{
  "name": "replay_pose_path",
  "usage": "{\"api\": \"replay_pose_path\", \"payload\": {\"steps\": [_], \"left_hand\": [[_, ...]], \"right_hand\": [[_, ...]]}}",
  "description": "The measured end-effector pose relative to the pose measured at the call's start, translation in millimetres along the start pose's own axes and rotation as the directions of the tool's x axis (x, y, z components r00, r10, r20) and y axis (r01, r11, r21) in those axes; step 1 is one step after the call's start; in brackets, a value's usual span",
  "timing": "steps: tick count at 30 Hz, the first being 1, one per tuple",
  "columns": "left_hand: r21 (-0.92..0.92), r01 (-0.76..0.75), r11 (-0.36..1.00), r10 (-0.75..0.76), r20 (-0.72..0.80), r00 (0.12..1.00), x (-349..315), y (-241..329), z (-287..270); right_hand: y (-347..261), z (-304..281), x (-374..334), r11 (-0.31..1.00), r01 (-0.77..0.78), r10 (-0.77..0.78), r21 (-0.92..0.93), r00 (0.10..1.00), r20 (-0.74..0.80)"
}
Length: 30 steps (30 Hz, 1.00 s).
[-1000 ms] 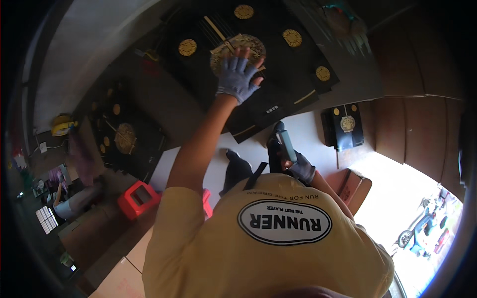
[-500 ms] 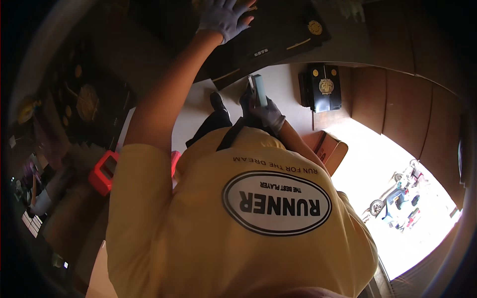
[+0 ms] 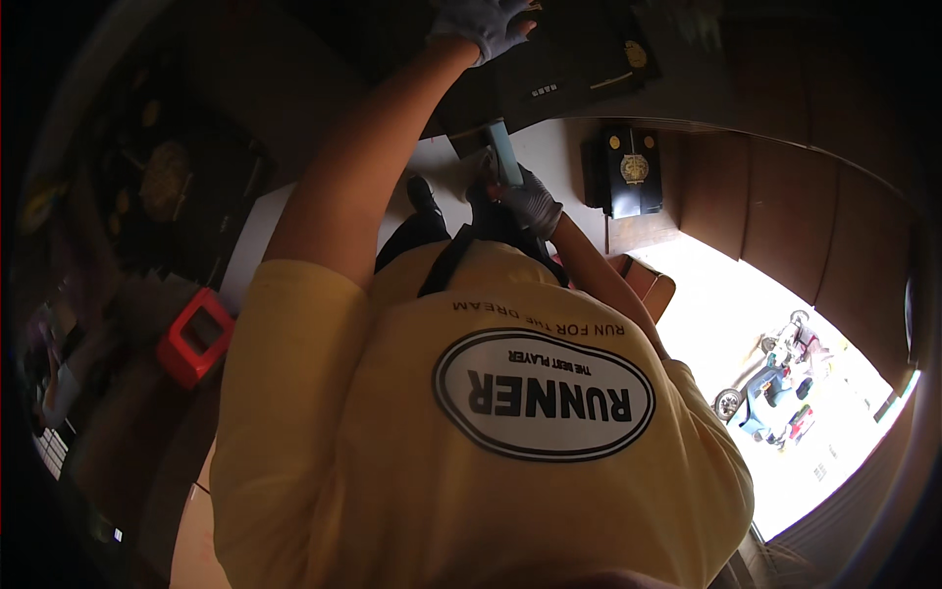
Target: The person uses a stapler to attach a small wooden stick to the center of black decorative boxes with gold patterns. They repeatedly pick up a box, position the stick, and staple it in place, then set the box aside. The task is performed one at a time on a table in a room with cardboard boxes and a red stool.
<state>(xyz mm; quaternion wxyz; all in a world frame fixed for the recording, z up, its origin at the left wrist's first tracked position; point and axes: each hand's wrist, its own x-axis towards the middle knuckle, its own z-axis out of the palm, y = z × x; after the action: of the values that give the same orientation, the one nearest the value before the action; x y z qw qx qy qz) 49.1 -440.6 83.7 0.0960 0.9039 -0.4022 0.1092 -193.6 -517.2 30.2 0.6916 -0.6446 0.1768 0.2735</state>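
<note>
My left hand [image 3: 483, 29], in a grey glove, is stretched far forward at the top. Its fingers are spread over a large black panel [image 3: 564, 74] with gold emblems; whether they press on it is too dark to tell. Also gloved, my right hand [image 3: 533, 204] is closed around a pale blue oblong tool [image 3: 503, 152]. The tool's upper end reaches the near edge of the black panel; I cannot tell if they touch. Shadow hides the tool's lower part and its exact kind.
A black box [image 3: 633, 172] with gold emblems stands to the right on the light floor. Behind my right forearm is a brown carton [image 3: 651, 285]. On the left are a red plastic stool [image 3: 198, 337] and dark panels [image 3: 167, 182]. A motorbike [image 3: 770, 388] shows outside the bright doorway.
My left hand has shifted right and further forward over the panel. My right hand has turned slightly, bringing the blue tool up to the panel's near edge. The whole view has shifted a little.
</note>
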Motion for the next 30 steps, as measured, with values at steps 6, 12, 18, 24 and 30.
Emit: {"api": "replay_pose_path", "payload": {"steps": [6,12,18,24,30], "left_hand": [[-0.015,-0.002,1.000,0.001,-0.037,0.999,-1,1,4],[0.086,0.351,0.932,-0.331,-0.188,0.925,5,-7,17],[0.141,0.008,0.990,-0.020,0.085,0.996,-15,14,-3],[0.040,-0.121,0.992,0.122,-0.023,0.992,-24,6,-4],[0.028,-0.060,0.998,0.059,0.037,0.998,-33,-2,-17]], "right_hand": [[16,5,-4,0.993,0.067,-0.056,0.101,0.993,-0.107],[-4,12,1,0.975,-0.008,0.055,0.224,0.977,-0.205],[13,-12,17,0.952,0.111,-0.141,-0.285,0.986,-0.086],[-6,-7,11,0.921,0.104,-0.159,-0.375,0.980,-0.120],[-19,-42,9,0.994,0.080,-0.066,0.076,0.984,-0.168]]}}
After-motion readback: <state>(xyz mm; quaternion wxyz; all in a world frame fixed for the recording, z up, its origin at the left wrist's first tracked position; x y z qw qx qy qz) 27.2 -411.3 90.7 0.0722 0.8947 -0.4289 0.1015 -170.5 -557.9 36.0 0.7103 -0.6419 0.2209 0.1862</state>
